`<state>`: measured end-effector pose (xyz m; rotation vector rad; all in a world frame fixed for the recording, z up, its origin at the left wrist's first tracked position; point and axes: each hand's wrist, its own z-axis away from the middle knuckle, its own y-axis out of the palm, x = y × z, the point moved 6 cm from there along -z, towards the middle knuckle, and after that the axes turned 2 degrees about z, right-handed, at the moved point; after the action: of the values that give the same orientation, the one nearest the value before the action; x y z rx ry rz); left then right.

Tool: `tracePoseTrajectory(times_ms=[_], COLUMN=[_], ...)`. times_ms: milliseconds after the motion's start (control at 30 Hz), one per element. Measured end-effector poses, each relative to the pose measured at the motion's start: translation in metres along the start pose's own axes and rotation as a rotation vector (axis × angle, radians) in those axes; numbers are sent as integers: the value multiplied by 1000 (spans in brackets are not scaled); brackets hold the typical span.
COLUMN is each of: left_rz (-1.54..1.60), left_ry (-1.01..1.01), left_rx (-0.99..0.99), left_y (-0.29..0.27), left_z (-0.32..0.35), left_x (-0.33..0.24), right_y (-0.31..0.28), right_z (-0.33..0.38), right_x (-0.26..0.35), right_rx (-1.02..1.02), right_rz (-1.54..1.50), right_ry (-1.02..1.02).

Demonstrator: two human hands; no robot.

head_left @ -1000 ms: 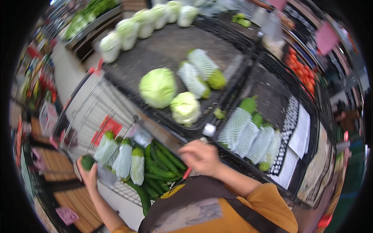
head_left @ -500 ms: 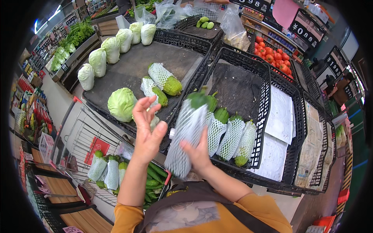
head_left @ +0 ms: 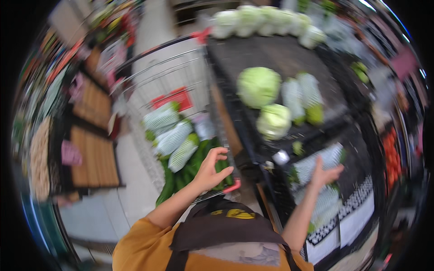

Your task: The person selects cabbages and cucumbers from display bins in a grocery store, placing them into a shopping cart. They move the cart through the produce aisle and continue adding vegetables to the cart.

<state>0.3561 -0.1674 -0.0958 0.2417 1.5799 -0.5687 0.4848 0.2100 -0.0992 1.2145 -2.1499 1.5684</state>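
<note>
The view is blurred by motion. My right hand [head_left: 324, 172] is over the black crate at the right, its fingers apart. It lies against or just over a long green gourd in white foam netting [head_left: 323, 159]; contact is hard to tell. More netted gourds [head_left: 322, 205] lie nearer me. My left hand [head_left: 211, 170] hovers open above the shopping cart's near end, with nothing in it. Below it are long green cucumbers [head_left: 174, 180]. Several netted gourds [head_left: 174, 137] lie farther in the cart [head_left: 181, 61].
A dark display bed [head_left: 275, 49] carries a round cabbage [head_left: 258, 87], a second pale cabbage [head_left: 274, 121] and two netted gourds [head_left: 311, 97]. Napa cabbages [head_left: 248, 20] line its far edge. Tomatoes [head_left: 391, 153] are at the right. Wooden shelving [head_left: 92, 160] stands left of the cart.
My view has swung left toward the cart. The netted gourd that my right hand gripped now appears let go in the crate. My left hand has moved over the cart.
</note>
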Motion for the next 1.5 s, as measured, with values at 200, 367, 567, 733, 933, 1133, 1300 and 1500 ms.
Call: tracePoseTrajectory(times_ms=[200, 367, 567, 733, 933, 1133, 1300, 1500], left_rz=[-627, -1005, -1394, -1388, -1205, -727, -562, -252], left_ry=[-121, -206, -313, -418, -274, 203, 719, 745], left_rx=[-429, -440, -96, 71, -155, -503, -565, -514], left_y=[-189, -297, -318, -322, -329, -288, -186, -80], left_z=[27, -14, -81, -99, -77, -38, -16, -12], left_x=[88, 143, 222, 236, 199, 67, -38, -59], right_y=[23, 0, -63, -91, -56, -2, -7, -66], right_z=[-20, -28, 6, 44, 107, 148, 165, 135], right_x=[4, 21, 97, 134, 189, 252, 339, 309], right_rx=[-2, -166, -121, -165, 216, 733, 953, 753], right_rz=[162, 232, 185, 76, -424, -820, -1086, -1188], right_ry=[-173, -468, -438, -471, -683, -364, -594, -761])
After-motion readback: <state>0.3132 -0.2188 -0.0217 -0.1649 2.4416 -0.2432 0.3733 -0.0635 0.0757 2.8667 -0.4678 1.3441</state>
